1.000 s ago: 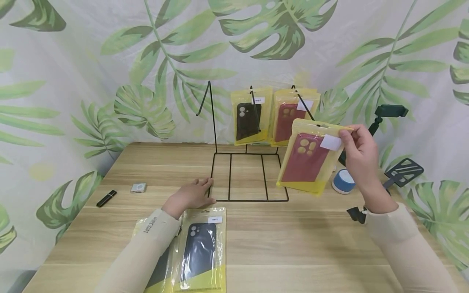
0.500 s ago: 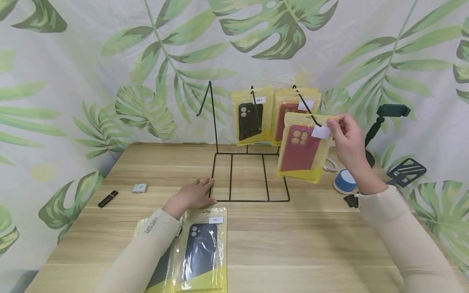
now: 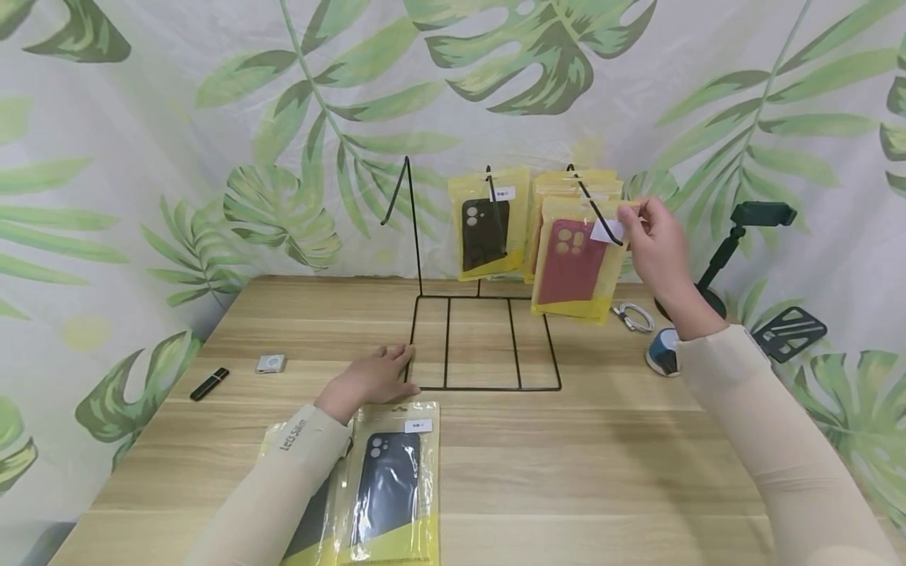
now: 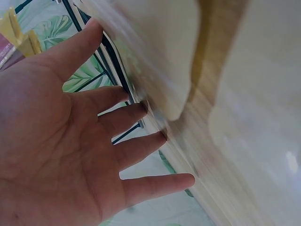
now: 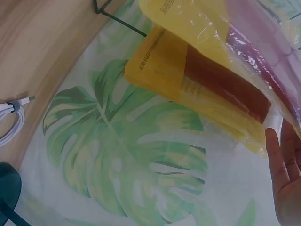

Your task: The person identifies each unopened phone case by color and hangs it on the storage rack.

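My right hand [image 3: 658, 244] pinches the top right corner of a yellow packet with a dark red phone case [image 3: 570, 263]. The packet hangs at the right hook [image 3: 596, 206] of a black wire rack [image 3: 447, 346], in front of other yellow packets [image 5: 160, 70] on that hook. On the middle hook hangs a packet with a black phone case [image 3: 484, 236]; the left hook [image 3: 393, 196] is bare. My left hand [image 3: 371, 376] rests with straight, spread fingers on the rack's left base wire. Just below it lies a packet with a dark blue phone case [image 3: 389, 487].
A second packet [image 3: 311, 519] lies partly under my left sleeve. At the left are a black stick [image 3: 209, 384] and a small silver player [image 3: 270, 363]. A white cable [image 3: 637, 317], a blue-and-white round thing [image 3: 662, 351] and a dark phone stand [image 3: 722, 259] stand at the right.
My right hand has moved up, left and away from me with the red case packet, bringing its top edge onto the right hook. The left hand stays on the rack's base.
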`<state>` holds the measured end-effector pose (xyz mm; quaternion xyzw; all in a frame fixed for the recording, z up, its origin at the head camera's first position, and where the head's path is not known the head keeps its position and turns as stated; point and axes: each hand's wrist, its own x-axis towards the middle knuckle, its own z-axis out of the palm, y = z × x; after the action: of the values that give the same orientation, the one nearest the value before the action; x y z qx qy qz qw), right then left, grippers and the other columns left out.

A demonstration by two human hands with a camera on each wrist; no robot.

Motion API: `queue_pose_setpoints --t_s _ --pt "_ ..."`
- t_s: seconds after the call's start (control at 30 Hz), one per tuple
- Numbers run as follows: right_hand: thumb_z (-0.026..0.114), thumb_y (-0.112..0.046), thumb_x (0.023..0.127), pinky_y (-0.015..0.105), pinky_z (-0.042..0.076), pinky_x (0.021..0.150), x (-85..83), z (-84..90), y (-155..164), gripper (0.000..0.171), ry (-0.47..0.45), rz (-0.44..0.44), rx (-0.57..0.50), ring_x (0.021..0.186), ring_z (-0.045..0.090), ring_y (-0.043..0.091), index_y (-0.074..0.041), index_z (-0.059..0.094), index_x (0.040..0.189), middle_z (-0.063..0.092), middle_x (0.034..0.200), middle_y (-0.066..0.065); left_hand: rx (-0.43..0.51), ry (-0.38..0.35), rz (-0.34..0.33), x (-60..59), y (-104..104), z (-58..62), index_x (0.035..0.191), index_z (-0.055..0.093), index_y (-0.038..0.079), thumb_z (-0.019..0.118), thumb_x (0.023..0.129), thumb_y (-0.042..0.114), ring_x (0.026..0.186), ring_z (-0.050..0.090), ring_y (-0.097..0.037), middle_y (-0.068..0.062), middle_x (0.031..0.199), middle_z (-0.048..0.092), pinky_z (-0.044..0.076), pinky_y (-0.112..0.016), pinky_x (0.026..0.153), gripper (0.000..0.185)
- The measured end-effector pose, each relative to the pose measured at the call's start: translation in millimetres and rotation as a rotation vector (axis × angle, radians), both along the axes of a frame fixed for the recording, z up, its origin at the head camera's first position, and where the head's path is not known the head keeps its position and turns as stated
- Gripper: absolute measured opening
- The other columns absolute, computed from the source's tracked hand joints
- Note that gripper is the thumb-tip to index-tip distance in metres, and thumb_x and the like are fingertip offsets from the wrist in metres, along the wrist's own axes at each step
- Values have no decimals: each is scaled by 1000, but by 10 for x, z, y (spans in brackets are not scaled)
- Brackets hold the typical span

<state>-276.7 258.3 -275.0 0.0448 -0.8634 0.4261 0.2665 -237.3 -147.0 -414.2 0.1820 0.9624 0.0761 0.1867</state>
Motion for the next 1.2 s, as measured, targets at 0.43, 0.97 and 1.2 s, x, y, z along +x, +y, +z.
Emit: queue_pose_setpoints --t_s 0.43,0.97,1.2 --pt "45 -48 102 13 46 59 -260 13 -2 41 -40 -4 5 75 55 -1 -8 54 108 63 115 10 0 10 -4 11 0 22 157 25 6 57 98 46 147 23 -49 -16 164 23 29 -67 114 79" --pt "51 -59 96 45 52 86 217 -460 52 70 -214 -36 99 115 59 34 -4 44 139 54 134 16 6 2 -7 8 10 4 157 25 6 57 98 46 147 23 -49 -16 164 23 28 -66 115 78" --pt "50 -46 102 63 38 110 592 -1138 -92 70 -575 451 756 140 36 50 6 38 149 32 154 33 9 5 -16 -1 6 8 157 24 5 56 98 46 147 22 -49 -17 164 22 29 -65 115 79"
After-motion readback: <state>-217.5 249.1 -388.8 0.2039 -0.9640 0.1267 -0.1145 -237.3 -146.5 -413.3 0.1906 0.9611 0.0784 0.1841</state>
